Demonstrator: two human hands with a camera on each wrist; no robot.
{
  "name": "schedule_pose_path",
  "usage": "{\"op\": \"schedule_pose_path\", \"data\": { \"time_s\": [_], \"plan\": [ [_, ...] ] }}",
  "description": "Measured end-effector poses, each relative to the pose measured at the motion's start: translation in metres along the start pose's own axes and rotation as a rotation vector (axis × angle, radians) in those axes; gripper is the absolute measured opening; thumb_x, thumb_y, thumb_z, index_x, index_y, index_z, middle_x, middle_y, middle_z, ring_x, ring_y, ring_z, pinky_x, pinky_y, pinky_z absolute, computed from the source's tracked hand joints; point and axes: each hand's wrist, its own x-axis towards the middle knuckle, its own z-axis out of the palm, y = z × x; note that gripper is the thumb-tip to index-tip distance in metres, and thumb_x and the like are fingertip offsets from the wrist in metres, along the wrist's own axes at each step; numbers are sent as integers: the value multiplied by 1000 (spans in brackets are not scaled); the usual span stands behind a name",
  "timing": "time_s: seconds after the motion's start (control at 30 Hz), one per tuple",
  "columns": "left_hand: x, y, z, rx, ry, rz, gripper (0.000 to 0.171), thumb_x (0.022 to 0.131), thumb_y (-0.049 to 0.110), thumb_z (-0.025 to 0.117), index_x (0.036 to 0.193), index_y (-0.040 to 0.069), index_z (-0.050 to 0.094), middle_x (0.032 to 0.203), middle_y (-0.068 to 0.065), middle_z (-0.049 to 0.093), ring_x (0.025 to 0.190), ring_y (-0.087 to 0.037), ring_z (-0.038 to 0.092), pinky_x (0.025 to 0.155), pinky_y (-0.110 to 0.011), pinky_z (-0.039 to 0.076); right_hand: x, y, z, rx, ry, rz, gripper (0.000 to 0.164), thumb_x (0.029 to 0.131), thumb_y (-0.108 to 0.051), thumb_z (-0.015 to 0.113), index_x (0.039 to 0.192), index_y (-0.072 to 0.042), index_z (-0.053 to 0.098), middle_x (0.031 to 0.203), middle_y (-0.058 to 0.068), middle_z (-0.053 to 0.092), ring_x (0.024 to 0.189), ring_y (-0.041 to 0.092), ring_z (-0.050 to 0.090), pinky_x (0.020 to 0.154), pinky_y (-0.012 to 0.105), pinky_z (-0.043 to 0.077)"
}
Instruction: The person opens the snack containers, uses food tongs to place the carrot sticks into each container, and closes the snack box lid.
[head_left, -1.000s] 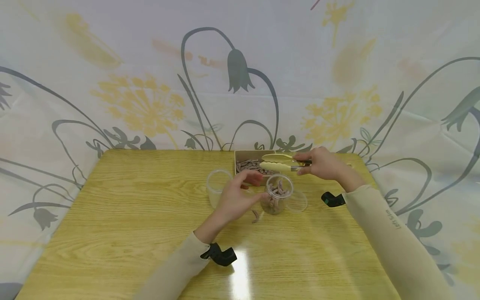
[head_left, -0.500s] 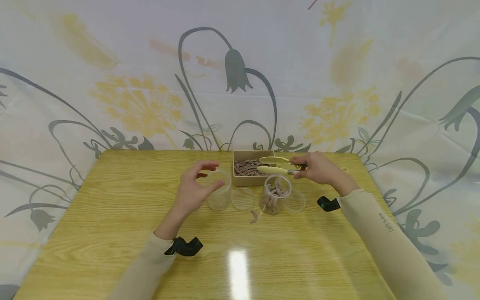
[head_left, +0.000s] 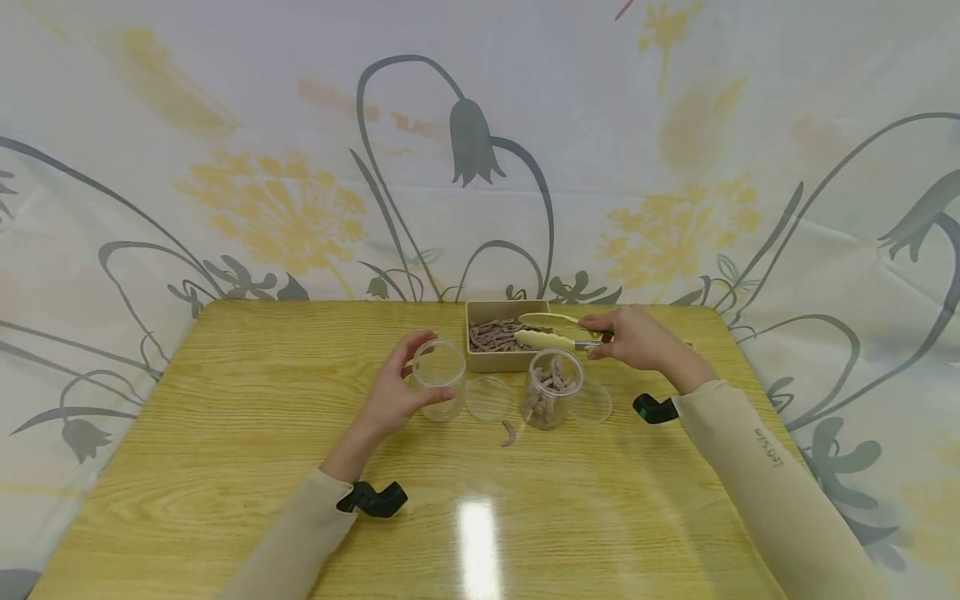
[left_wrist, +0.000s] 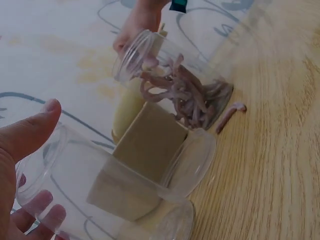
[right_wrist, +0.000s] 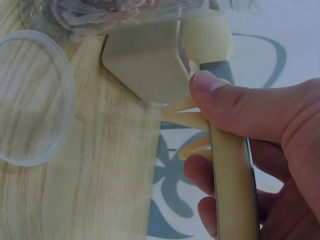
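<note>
My left hand [head_left: 393, 392] is round a clear plastic jar [head_left: 450, 379], thumb at the near side and fingers behind. Nothing shows inside this jar, which stands on the table. My right hand [head_left: 637, 337] grips a pair of tongs [head_left: 547, 340] with cream scalloped heads. The tongs are spread, with nothing between their heads, over the right part of a beige box [head_left: 498, 362] of brownish-purple stick-like pieces [head_left: 491, 335]. In front of the box stands a second clear jar [head_left: 551, 400], partly filled with the same pieces; its mouth is uncovered.
Two clear round lids [head_left: 487, 398] lie on the wooden table [head_left: 262, 433], one between the jars and one right of the filled jar. A single loose piece [head_left: 508, 432] lies in front. A patterned cloth [head_left: 300, 125] hangs behind the table's far edge.
My left hand has left the filled jar, moved left and come round the jar without contents. The right hand with the tongs has moved slightly left and down in view.
</note>
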Motion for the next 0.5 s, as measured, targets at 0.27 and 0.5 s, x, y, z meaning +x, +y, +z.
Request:
{"op": "schedule_pose_path", "data": {
  "time_s": [0.27, 0.5],
  "plan": [
    [2, -6, 3, -26, -51, -5, 85, 77, 12, 88, 149, 16, 42, 145, -18, 48, 135, -38, 41, 110, -61, 28, 0, -2, -1, -11, -12, -3, 53, 88, -10, 76, 137, 1, 58, 142, 21, 53, 78, 18, 68, 71, 39, 52],
    [7, -8, 3, -90, -88, -29, 83, 78, 2, 85, 147, 12, 40, 146, -25, 44, 136, -42, 40, 104, -62, 36, 8, -11, -11, -111, -30, -45, 56, 87, -13, 78, 136, 4, 57, 135, 21, 59, 93, 27, 69, 86, 50, 53]
  ]
}}
